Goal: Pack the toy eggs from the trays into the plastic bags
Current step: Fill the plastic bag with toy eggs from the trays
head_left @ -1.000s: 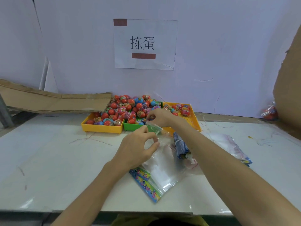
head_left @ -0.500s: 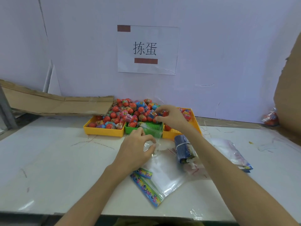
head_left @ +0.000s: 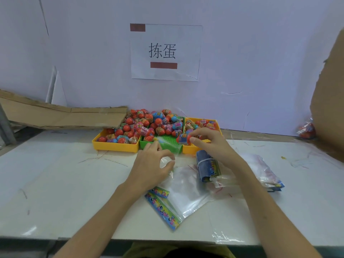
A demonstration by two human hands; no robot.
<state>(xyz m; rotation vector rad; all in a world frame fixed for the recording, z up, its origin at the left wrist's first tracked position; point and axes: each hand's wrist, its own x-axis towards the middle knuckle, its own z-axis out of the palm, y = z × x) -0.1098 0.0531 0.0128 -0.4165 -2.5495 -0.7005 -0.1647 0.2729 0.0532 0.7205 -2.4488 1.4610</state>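
Between the right hand's (head_left: pixel 208 144) thumb and fingertips sat one toy egg (head_left: pixel 183 139), red at one end with a blue printed band, pinched just above the near edge of the green tray (head_left: pixel 168 141). Its fingers were curled over the egg from the far side, the thumb pressing from the near side. The left hand (head_left: pixel 150 164) lay just in front of the same tray, thumb and forefinger bent toward each other and pinching the clear mouth of a plastic bag (head_left: pixel 188 190); the film was so thin there that how much of it the fingers held could not be told. That bag lay flat on the white table (head_left: pixel 55 183), its colourful printed strip (head_left: pixel 162 209) nearest the person, under the left wrist.

Beyond the hands stood three trays side by side against the wall: a yellow tray (head_left: pixel 115 147) on the left, the green one in the middle, another yellow tray (head_left: pixel 189 148) on the right. Eggs (head_left: pixel 149 123) were heaped across the left and middle trays and lay more thinly at the back of the right one. Under the right forearm lay a banded bundle of bags (head_left: pixel 207 167), and further right a stack of bags (head_left: pixel 264 172). A paper sign (head_left: pixel 165 52) hung on the wall above the trays, and cardboard (head_left: pixel 61 116) leaned at the left.
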